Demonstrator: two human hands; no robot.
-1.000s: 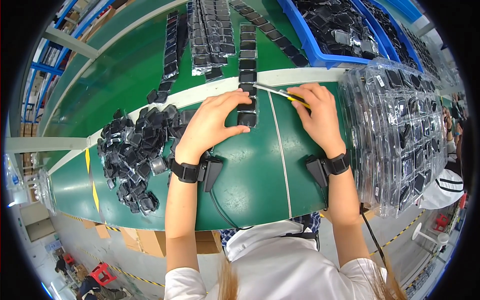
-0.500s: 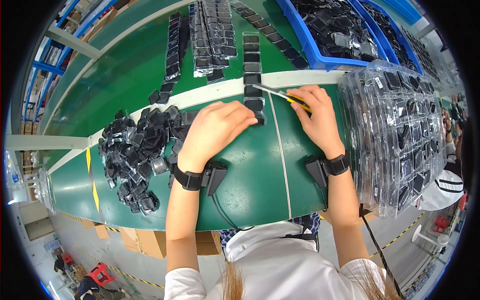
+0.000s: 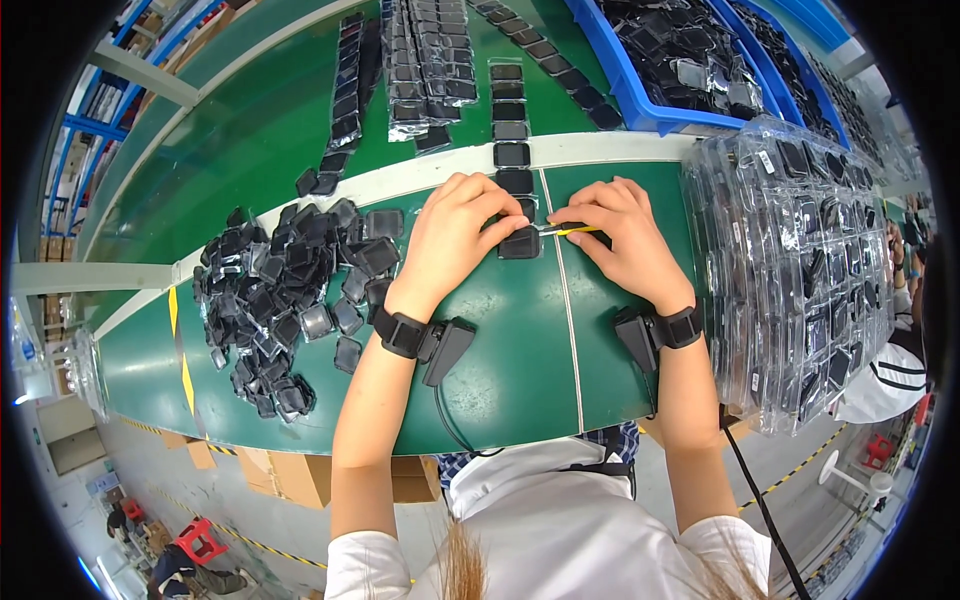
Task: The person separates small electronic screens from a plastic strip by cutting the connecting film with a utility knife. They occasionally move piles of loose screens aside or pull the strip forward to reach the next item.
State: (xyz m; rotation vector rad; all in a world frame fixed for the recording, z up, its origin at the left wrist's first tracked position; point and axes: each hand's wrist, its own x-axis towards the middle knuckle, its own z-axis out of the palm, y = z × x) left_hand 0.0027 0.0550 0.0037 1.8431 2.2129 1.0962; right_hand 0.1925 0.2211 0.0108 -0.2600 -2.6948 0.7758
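A strip of black square pieces in clear plastic pockets (image 3: 511, 131) runs down across the white rail toward me. My left hand (image 3: 450, 238) pinches its near part, thumb and forefinger together beside the pocket seam. Just below those fingertips lies the strip's end piece (image 3: 519, 245). My right hand (image 3: 622, 238) is closed on a utility knife (image 3: 578, 229) with a yellow and black handle. The knife's tip sits at the strip, close to my left fingertips; whether it cuts the plastic cannot be made out.
To the left lies a loose pile of black square pieces (image 3: 290, 270). More strips (image 3: 425, 70) hang over the green surface beyond the rail (image 3: 590, 148). A blue bin (image 3: 650, 122) of pieces stands at far right, near tall stacked clear trays (image 3: 790, 280).
The knife has come down and left, from pointing over the strip to its near end. My left hand has shifted right and up a little, uncovering pieces at the pile's edge.
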